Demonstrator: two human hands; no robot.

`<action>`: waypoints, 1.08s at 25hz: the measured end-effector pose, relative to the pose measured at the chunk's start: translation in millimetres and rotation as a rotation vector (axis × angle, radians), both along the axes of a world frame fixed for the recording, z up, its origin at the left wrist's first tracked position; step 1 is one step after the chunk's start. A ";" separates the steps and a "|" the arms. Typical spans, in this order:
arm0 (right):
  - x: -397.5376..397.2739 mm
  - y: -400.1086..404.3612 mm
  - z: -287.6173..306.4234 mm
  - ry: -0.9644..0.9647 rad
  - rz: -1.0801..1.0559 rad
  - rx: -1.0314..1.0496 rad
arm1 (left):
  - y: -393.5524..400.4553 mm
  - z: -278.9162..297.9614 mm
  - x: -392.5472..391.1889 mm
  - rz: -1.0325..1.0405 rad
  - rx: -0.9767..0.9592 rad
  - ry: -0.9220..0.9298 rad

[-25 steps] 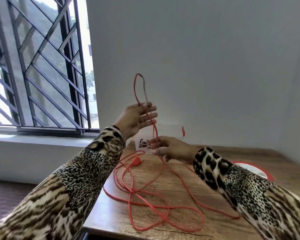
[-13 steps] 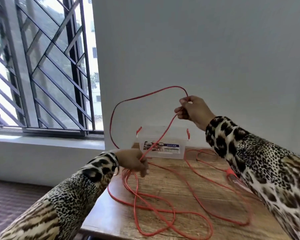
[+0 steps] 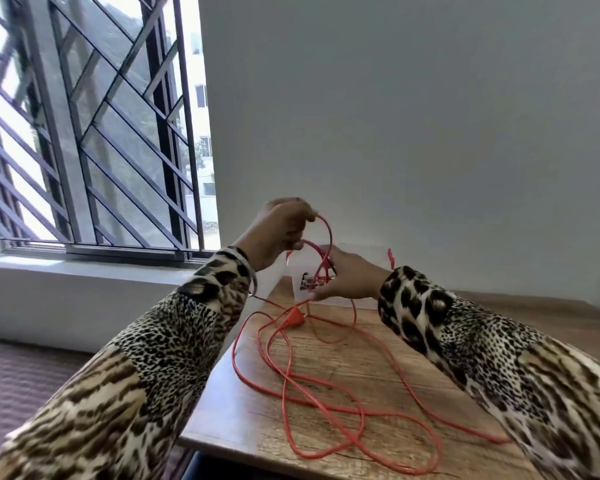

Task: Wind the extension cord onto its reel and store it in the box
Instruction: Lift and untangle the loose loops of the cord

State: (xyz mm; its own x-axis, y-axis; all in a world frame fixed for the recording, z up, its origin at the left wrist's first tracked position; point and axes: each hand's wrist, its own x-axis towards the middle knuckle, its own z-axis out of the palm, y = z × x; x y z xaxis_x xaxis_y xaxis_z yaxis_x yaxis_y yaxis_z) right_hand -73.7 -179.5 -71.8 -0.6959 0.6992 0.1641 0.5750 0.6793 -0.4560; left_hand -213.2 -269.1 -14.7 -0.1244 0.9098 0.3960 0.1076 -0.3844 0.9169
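Observation:
A long orange extension cord (image 3: 329, 407) lies in loose tangled loops on the wooden table (image 3: 368, 368), with its orange plug (image 3: 294, 318) resting near the table's far left. My left hand (image 3: 279, 230) is raised and shut on a loop of the cord. My right hand (image 3: 349, 277) is lower, just to the right, and pinches the same cord. A clear plastic box (image 3: 361, 258) with red latches stands against the wall, mostly hidden behind my hands. No reel is visible.
The table sits in a corner, with a grey wall (image 3: 413, 133) behind and to the right. A barred window (image 3: 94, 126) and its sill are on the left. The table's left edge drops to the floor (image 3: 21, 379).
My right hand has come down from high on the right to the box front. My left hand has risen from the table. The wide cord loop has shrunk to a small one between both hands.

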 end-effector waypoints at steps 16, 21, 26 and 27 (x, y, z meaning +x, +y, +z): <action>28.6 4.3 90.1 1.166 -0.040 -0.391 | 45.9 -123.7 -32.3 0.577 -0.307 0.665; 51.4 5.4 107.8 1.398 -0.070 -0.427 | 63.0 -118.3 -20.6 0.470 -0.315 0.674; 64.6 3.9 116.6 1.474 -0.052 -0.469 | 73.0 -91.3 8.7 0.463 -0.143 0.807; 64.8 2.5 118.3 1.478 -0.041 -0.472 | 77.8 -88.5 15.1 0.470 -0.143 0.863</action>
State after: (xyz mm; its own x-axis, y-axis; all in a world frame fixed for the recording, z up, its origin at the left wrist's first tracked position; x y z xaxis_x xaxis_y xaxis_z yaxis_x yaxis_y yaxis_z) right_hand -8.8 -177.0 46.5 -0.0989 0.8974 0.4299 -0.5500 0.3108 -0.7752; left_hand -198.1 -191.3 -103.3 -0.2054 0.8881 0.4113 0.8733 -0.0234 0.4866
